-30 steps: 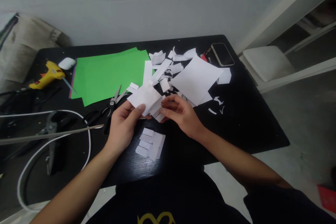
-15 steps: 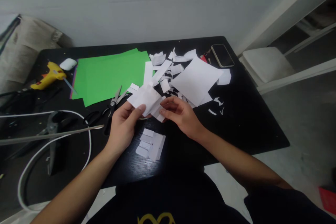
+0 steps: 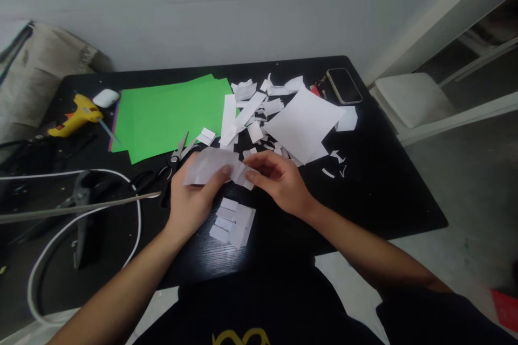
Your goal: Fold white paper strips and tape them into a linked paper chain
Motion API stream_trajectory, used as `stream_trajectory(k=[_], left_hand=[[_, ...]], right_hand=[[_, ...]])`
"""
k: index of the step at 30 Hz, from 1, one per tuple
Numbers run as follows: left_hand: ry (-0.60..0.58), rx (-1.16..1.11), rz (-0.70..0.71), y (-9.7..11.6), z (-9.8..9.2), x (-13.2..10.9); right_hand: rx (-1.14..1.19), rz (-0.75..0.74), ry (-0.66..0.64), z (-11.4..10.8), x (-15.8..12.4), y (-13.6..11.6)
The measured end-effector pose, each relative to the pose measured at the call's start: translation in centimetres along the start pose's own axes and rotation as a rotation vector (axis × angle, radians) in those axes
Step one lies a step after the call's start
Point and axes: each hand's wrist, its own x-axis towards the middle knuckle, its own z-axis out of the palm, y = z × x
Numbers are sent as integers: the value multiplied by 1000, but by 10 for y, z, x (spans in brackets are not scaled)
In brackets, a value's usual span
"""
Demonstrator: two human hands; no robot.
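Above the front of the black table, both my hands hold a piece of white paper (image 3: 212, 164). My left hand (image 3: 192, 194) is closed on its left part, the thumb pressed on top near a fold. The fingers of my right hand (image 3: 279, 178) pinch its narrower right end, which looks folded over. Just below my hands lies a small stack of folded white paper pieces (image 3: 232, 223). Black-handled scissors (image 3: 175, 160), blades parted, lie beside my left hand. Past my fingers, white paper scraps (image 3: 257, 116) are heaped on the table.
Green paper sheets (image 3: 174, 116) cover the back left, with a yellow glue gun (image 3: 83, 116) and a white case (image 3: 106, 98) beside them. A white cable (image 3: 138, 221) loops at left near black pliers-like tools (image 3: 83, 210). White sheets (image 3: 305, 124) and a phone (image 3: 343, 85) lie right.
The left part of the paper has swung down toward my left hand and now lies flatter across it. My right hand has stayed at the right end with little movement.
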Motion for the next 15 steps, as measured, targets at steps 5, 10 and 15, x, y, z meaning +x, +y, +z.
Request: stream_trajectory(k=[5, 10, 15], left_hand=[[76, 68, 7, -1, -4, 1], [47, -74, -60, 2, -1, 3], [-5, -202, -104, 0, 2, 4]], right_hand=[[-10, -54, 16, 0, 0, 2], [-50, -112, 25, 1, -2, 3], [-158, -151, -26, -1, -4, 0]])
